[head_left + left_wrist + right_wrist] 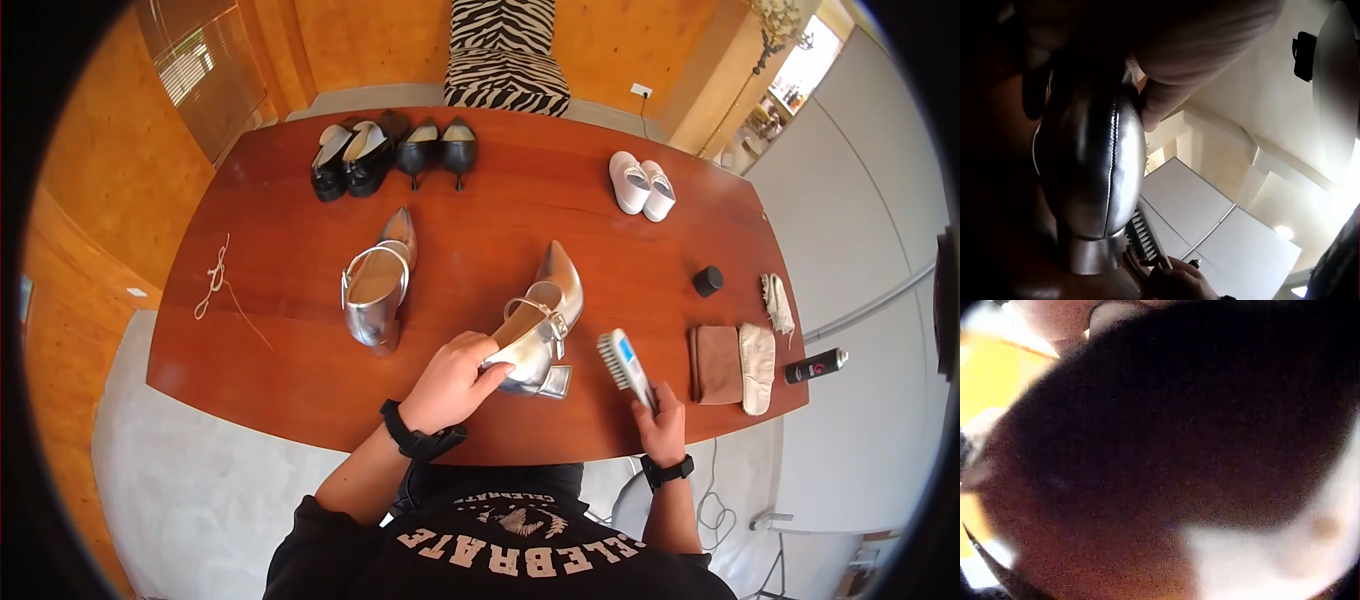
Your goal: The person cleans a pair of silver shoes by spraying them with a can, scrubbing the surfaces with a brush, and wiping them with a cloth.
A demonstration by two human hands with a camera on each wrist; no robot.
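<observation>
A silver pointed shoe (562, 285) with a buckled strap is gripped at its heel end by my left hand (452, 385), toe pointing away from me. In the left wrist view the shoe's metallic back (1094, 162) and its seam fill the centre. My right hand (662, 425) holds a white-backed brush (628, 370) by its handle, bristles facing the shoe and apart from it. The matching silver shoe (375, 290) stands on the table to the left. The right wrist view is mostly dark and blurred.
On the wooden table (300, 370) stand black shoes (368, 160), black heels (458, 150) and white shoes (642, 187). To the right are a black cap-like object (708, 281), folded cloths (715, 365), a whitish cloth (777, 303) and a spray can (817, 366). A string (215, 280) lies left.
</observation>
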